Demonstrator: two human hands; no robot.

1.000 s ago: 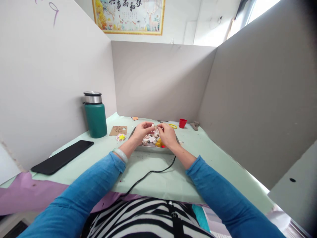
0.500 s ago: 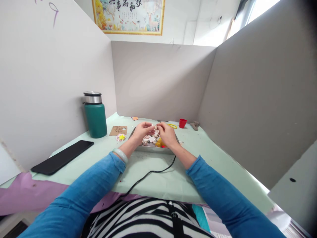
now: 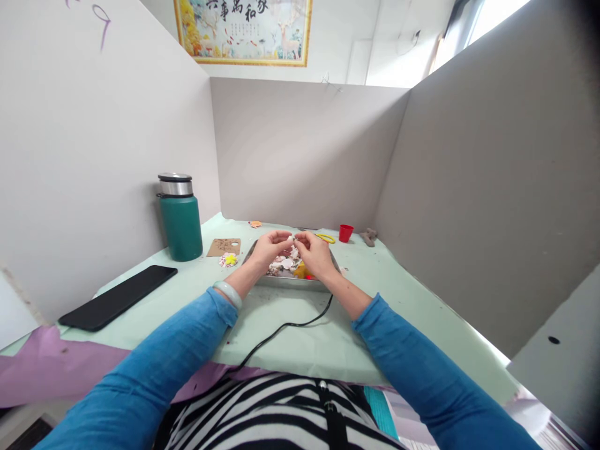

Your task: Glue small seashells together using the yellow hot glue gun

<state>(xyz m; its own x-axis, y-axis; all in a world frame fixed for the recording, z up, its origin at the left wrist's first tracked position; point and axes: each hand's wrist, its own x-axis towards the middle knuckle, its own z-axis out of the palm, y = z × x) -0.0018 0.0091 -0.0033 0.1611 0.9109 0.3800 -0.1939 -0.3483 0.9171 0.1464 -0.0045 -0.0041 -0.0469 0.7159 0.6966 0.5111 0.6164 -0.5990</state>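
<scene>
Cord (image 3: 291,324) runs over the surface (image 3: 403,312) toward the tray (image 3: 285,283) of shells (image 3: 287,264), above which, likely so dropped bits land inside, the left hand (image 3: 268,250) pinches a small pale piece (image 3: 291,239) in a nearly closed grip beside the right hand (image 3: 317,253), whose hold I cannot tell, fingers hiding the piece's shape.

Scene bright overall. Light enters at the window (image 3: 497,22), upper right, where the pane is blown out to white. Right panel (image 3: 487,156) lies in grey shade; a diagonal shadow edge crosses the back panel (image 3: 300,150). Bottle (image 3: 181,228) throws a soft shadow on the left panel (image 3: 103,137). Upper-right corner darkened and blurred. Wide-angle stretching evident toward the edges. Shells (image 3: 287,264) lack fine detail.
</scene>
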